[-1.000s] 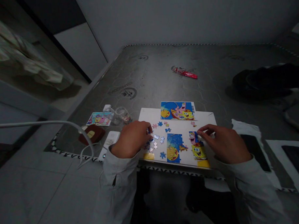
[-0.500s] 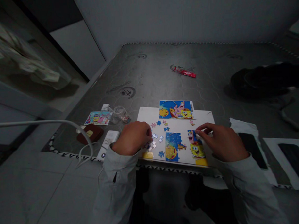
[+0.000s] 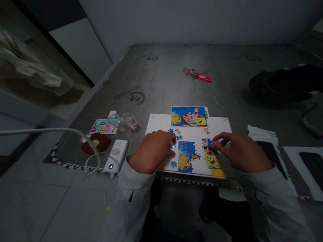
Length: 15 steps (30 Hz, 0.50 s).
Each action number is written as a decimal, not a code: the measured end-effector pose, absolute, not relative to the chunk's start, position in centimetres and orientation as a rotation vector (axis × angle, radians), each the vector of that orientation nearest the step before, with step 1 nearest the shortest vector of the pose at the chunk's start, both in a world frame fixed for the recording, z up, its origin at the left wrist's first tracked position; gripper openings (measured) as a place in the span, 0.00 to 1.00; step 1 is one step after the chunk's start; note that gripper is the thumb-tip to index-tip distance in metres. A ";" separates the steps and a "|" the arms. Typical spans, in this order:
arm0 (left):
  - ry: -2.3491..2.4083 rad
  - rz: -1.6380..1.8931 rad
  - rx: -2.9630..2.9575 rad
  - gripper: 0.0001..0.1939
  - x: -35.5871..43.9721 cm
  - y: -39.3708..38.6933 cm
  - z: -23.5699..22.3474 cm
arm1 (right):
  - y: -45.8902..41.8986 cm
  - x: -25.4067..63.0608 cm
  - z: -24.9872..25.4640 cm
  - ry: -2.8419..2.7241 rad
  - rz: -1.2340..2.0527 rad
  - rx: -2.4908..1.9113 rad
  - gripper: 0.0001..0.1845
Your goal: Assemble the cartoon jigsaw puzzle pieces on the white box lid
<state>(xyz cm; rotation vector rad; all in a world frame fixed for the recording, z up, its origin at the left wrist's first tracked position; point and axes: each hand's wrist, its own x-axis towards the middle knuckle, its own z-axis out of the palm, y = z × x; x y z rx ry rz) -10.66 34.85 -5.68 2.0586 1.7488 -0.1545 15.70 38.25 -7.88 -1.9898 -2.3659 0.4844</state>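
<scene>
A white board [image 3: 220,127] lies on the grey mattress edge in front of me. On it sit a joined blue puzzle block [image 3: 186,156], a second joined block with a yellow cartoon figure [image 3: 212,158], several loose pieces [image 3: 178,134] and a reference picture [image 3: 190,116]. My left hand [image 3: 154,151] rests curled over the loose pieces left of the blue block, its fingertips pinched at a pale piece. My right hand [image 3: 240,151] lies beside the second block, fingers bent, fingertips touching that block's upper right edge.
Left of the board are a white power bank [image 3: 116,155] with a cable [image 3: 45,132], a dark red case [image 3: 96,142], a small clear jar [image 3: 129,121] and a cartoon card [image 3: 104,125]. A red wrapper [image 3: 198,75] lies farther back. Dark clothing [image 3: 287,83] and phones on white paper [image 3: 257,133] sit right.
My left hand has slid right across the loose pieces towards the blue block. My right hand has barely moved. The view has shifted slightly.
</scene>
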 end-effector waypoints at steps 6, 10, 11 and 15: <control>1.664 -0.184 2.269 0.23 -7.3 34.2 -5.8 | 37.9 15.7 -7.8 -2.484 0.512 -1.982 0.14; 1.719 -0.222 2.285 0.23 -5.9 33.9 -5.6 | 37.8 16.0 -7.9 -2.495 0.496 -2.001 0.17; 1.740 -0.234 2.275 0.24 -5.7 33.8 -5.6 | 37.7 16.1 -7.9 -2.502 0.494 -2.006 0.17; 1.800 -0.301 2.216 0.30 -5.3 33.7 -5.6 | 37.7 16.6 -8.2 -2.557 0.532 -2.001 0.18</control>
